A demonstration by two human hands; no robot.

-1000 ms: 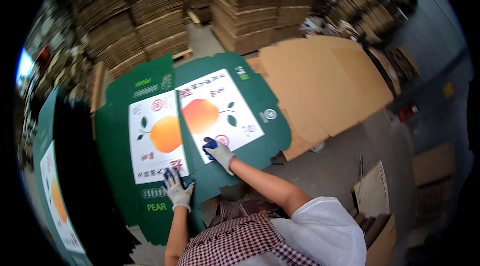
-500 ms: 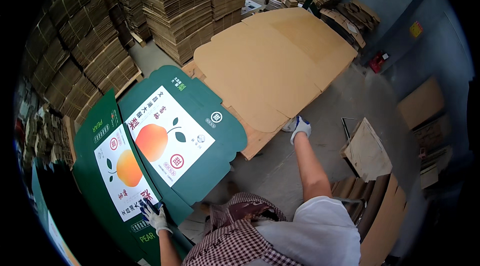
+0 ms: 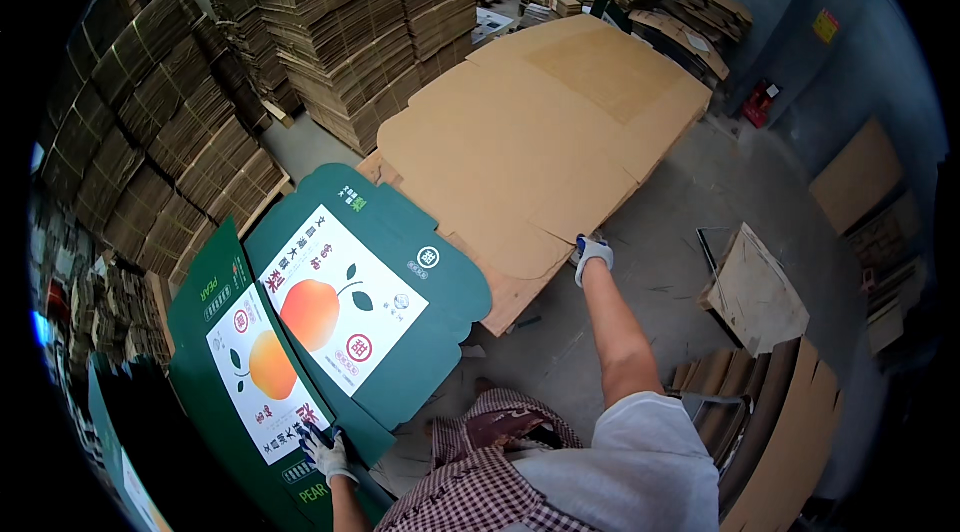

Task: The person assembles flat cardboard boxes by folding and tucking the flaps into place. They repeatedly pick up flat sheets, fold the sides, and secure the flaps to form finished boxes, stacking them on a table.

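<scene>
While pressing flat green printed cardboard box sheet (image 3: 330,332), left hand (image 3: 322,452) grip spread open; right hand (image 3: 592,254), beside sheet, grip clamped on plain brown cardboard sheet (image 3: 520,162) edge.

Bare concrete floor (image 3: 700,232) ahead of my right hand (image 3: 592,254) gives open passage. Brown sheet stack (image 3: 540,132) blocks its left side. My left hand (image 3: 322,449) is hemmed by 2 green printed box blanks (image 3: 340,302); cardboard stacks (image 3: 330,32) wall off beyond.

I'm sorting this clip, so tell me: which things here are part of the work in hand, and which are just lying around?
In hand:
left hand on the green printed carton sheet
right hand at the plain brown sheet pile

Lying about:
tall cardboard stacks
loose board
red object by the wall
</scene>
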